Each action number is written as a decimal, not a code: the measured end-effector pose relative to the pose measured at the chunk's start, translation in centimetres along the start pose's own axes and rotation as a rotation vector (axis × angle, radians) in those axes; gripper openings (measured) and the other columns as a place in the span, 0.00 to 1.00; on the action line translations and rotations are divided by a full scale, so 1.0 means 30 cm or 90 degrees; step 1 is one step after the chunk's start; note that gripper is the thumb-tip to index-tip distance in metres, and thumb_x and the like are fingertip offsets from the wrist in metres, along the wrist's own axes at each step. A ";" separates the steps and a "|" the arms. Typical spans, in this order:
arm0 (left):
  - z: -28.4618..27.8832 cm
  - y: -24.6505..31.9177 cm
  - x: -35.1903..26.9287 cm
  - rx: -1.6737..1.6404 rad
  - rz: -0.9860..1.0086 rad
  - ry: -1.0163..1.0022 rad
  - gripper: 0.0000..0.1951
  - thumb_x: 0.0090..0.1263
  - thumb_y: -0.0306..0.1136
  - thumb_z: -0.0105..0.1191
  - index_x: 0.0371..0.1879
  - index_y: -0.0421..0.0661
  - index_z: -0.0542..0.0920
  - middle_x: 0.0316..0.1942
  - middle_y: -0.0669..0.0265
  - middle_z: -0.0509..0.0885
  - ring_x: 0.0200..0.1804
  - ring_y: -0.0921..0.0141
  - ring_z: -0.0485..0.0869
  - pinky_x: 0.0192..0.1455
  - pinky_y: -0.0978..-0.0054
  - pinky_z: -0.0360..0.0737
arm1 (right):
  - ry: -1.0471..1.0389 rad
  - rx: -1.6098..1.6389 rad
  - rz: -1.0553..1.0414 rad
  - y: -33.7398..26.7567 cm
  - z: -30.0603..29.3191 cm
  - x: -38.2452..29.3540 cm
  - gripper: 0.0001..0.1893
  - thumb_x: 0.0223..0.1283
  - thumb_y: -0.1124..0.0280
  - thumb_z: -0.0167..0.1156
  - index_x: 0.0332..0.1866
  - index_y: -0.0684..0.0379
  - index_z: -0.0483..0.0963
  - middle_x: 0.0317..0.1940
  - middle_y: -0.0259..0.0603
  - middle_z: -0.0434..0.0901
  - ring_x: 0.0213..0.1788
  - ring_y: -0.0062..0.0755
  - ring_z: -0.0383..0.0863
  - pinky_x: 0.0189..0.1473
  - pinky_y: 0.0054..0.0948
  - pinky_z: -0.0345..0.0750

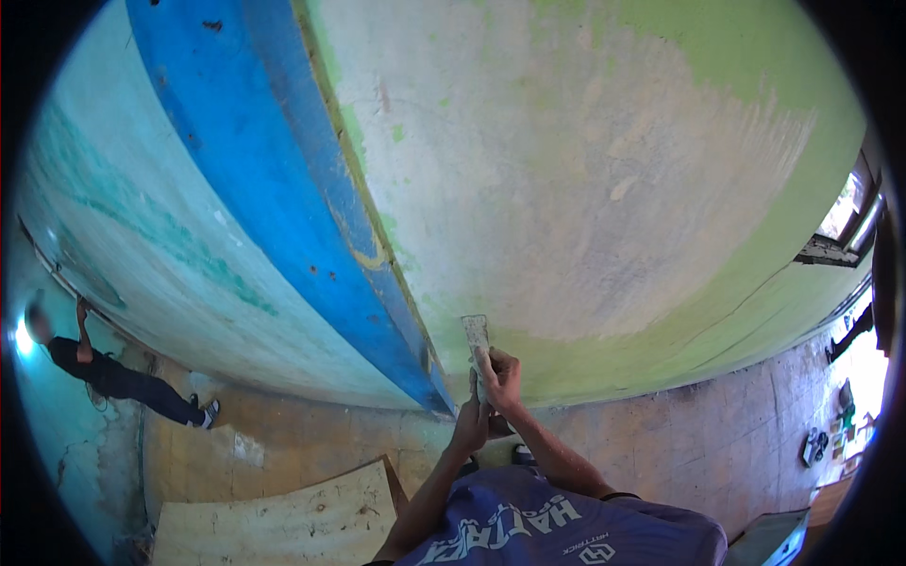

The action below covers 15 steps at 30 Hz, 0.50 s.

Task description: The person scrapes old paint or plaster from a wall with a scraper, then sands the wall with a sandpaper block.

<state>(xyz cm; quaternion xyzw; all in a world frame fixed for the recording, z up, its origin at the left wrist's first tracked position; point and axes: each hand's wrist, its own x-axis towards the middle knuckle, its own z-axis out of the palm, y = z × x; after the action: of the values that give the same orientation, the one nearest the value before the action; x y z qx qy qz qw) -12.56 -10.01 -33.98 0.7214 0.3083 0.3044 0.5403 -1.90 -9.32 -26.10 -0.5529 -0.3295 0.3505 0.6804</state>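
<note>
Both my hands are close together in front of my chest, before the lower part of a wall with patchy green and whitish paint [566,212]. My right hand [502,382] grips a putty knife [476,329], its blade smeared with whitish material and pointing up at the wall. My left hand [473,424] is just below and beside it, partly hidden; whether it also holds the handle or something else cannot be told. A blue-painted band [283,191] slants down the wall to the left of my hands.
At the far left a person [106,368] stands by the wall with one arm raised. A wooden board [283,527] lies at the lower left. Several items, among them a dark bundle [814,447], are on the tiled floor at the right, near a window frame [828,251].
</note>
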 end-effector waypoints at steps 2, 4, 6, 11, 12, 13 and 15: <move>-0.045 0.137 0.054 0.053 0.023 0.014 0.26 0.76 0.42 0.36 0.61 0.28 0.63 0.27 0.48 0.82 0.30 0.49 0.81 0.33 0.56 0.74 | 0.014 -0.085 -0.073 -0.067 0.009 0.053 0.17 0.70 0.65 0.56 0.26 0.66 0.74 0.16 0.32 0.75 0.19 0.17 0.73 0.22 0.23 0.69; -0.120 0.256 0.104 0.172 0.077 0.047 0.23 0.74 0.40 0.38 0.55 0.29 0.68 0.25 0.46 0.82 0.30 0.47 0.82 0.31 0.54 0.75 | 0.007 -0.100 -0.136 -0.239 0.070 0.066 0.17 0.71 0.66 0.55 0.28 0.67 0.75 0.17 0.33 0.76 0.19 0.17 0.73 0.22 0.24 0.69; -0.140 0.254 0.105 0.130 0.069 0.024 0.22 0.74 0.40 0.39 0.52 0.29 0.70 0.25 0.46 0.82 0.31 0.47 0.83 0.32 0.54 0.75 | 0.025 -0.082 -0.118 -0.231 0.073 0.060 0.17 0.69 0.65 0.57 0.28 0.68 0.76 0.16 0.35 0.76 0.19 0.18 0.72 0.22 0.25 0.69; -0.004 -0.037 0.005 0.056 0.013 0.018 0.20 0.72 0.41 0.43 0.35 0.33 0.78 0.23 0.48 0.83 0.29 0.49 0.84 0.30 0.57 0.76 | 0.033 -0.008 -0.012 0.047 -0.021 -0.018 0.17 0.70 0.63 0.56 0.29 0.67 0.76 0.16 0.31 0.74 0.19 0.19 0.74 0.21 0.23 0.70; 0.014 -0.036 -0.002 0.057 0.012 0.014 0.20 0.72 0.41 0.43 0.35 0.33 0.78 0.23 0.48 0.83 0.29 0.49 0.84 0.30 0.57 0.76 | 0.037 -0.007 -0.011 0.040 -0.030 -0.019 0.17 0.70 0.63 0.56 0.29 0.67 0.76 0.16 0.31 0.74 0.19 0.19 0.74 0.21 0.23 0.70; 0.028 -0.036 -0.009 0.051 0.022 0.023 0.20 0.72 0.41 0.44 0.36 0.33 0.78 0.23 0.47 0.82 0.30 0.50 0.84 0.31 0.57 0.76 | 0.028 -0.014 0.020 0.032 -0.038 -0.022 0.17 0.70 0.64 0.56 0.28 0.67 0.75 0.16 0.31 0.74 0.18 0.19 0.74 0.21 0.23 0.70; 0.024 0.007 0.003 0.040 0.029 0.028 0.20 0.72 0.42 0.44 0.36 0.33 0.78 0.24 0.46 0.82 0.30 0.51 0.85 0.31 0.58 0.76 | 0.024 -0.023 0.055 -0.014 -0.044 -0.013 0.17 0.70 0.64 0.56 0.28 0.67 0.75 0.16 0.31 0.74 0.17 0.19 0.73 0.21 0.24 0.70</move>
<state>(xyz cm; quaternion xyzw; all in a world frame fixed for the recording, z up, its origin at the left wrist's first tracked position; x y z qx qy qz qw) -11.92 -10.41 -33.93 0.7382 0.3131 0.3224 0.5031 -0.98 -10.39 -25.95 -0.5854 -0.2988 0.3631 0.6605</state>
